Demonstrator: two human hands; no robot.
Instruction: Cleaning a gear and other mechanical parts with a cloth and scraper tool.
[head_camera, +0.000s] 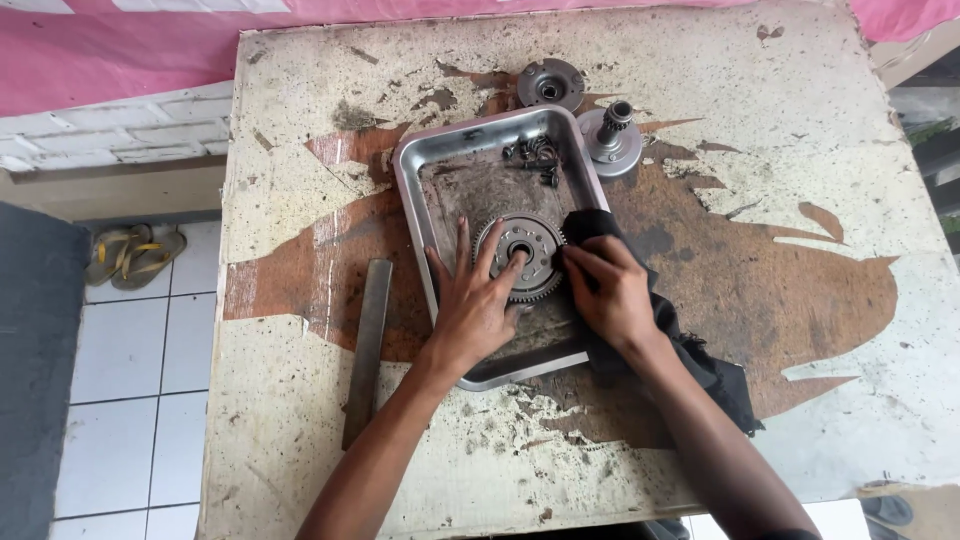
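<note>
A round toothed metal gear (527, 243) lies flat in a shallow steel tray (412, 190) on a worn table. My left hand (472, 305) rests on the gear's near left side, fingers spread, one fingertip at its centre hole. My right hand (608, 290) grips a black rag (700, 360) and presses it against the gear's right edge. The rag trails over the tray's rim toward the table's near right.
Small springs and bolts (535, 155) sit in the tray's far end. Two round metal parts (550, 85) (612, 140) lie beyond the tray. A flat metal file (366, 345) lies left of it. Sandals (135, 255) are on the tiled floor at left.
</note>
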